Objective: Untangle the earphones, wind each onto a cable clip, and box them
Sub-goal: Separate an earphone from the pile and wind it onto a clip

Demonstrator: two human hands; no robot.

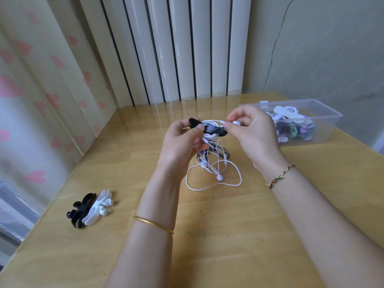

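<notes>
My left hand [182, 140] grips a black cable clip [212, 128] with a white earphone cable wound round it, held above the table. My right hand [249, 129] pinches the white earbud [236, 122] at the end of that cable, just right of the clip. Below my hands a tangle of white and dark blue earphones [214, 165] lies on the wooden table [207, 235]. A clear plastic box [324, 129] at the right rear holds several wound earphones on clips.
Spare cable clips, black [80, 210] and white [98, 206], lie in a small pile near the table's left edge. A white radiator [176, 48] stands behind the table, a curtain [31, 90] hangs at the left, and a wall rises at the right.
</notes>
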